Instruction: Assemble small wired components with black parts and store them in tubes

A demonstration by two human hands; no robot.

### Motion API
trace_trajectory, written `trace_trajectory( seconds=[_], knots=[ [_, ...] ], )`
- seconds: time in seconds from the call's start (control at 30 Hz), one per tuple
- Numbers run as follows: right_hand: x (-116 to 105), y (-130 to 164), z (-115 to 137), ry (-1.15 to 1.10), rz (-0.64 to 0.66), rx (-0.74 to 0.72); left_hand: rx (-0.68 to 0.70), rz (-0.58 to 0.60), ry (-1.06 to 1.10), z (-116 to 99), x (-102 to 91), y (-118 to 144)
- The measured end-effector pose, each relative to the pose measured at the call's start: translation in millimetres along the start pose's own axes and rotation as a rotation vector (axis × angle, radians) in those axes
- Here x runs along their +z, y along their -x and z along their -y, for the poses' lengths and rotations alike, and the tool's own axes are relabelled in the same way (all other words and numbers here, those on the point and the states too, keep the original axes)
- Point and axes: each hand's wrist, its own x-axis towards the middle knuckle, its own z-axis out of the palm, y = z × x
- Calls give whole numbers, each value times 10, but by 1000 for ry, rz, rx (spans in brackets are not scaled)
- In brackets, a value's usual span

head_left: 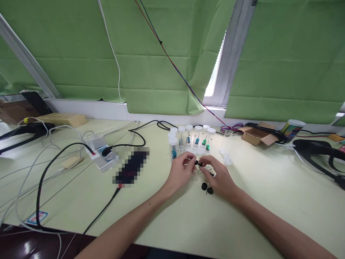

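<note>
Both hands meet over the table, pinching a small black part [198, 163] between their fingertips; its exact kind is too small to make out. My left hand [181, 169] grips it from the left and my right hand [219, 177] from the right. Below my right fingers lie small round black pieces [204, 186], some with thin pins. Just beyond my hands stand several clear tubes with white caps [198, 128]. Inside them are blue needle tips [197, 141] and green needle tips [207, 147]. Clear caps [228, 160] lie to the right of the tubes.
On the left are a power strip [101, 158], tangled cables and a pixelated dark device [132, 167]. An open cardboard box [257, 135], a colourful can [291, 130] and a black headset-like frame [314, 151] sit at the right. Green blinds [167, 72] hang behind.
</note>
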Motion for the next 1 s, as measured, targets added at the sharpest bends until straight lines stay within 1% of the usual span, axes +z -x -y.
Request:
trace_trajectory(
  seconds=[0.17,0.37,0.63,0.77,1.0],
  knots=[
    [17,-7,-19,-63,-80,-11,34,-9,19,-10,-4,0],
    [21,-15,-5,-160,-132,46,48,-15,35,-21,4,17],
    [39,-4,-19,-267,-163,138,23,-8,45,-40,21,41],
    [44,-8,-12,-335,-167,159,62,12,52,-22,29,43],
    [28,-20,15,-335,-143,177,117,-29,-5,-4,42,42]
  ],
)
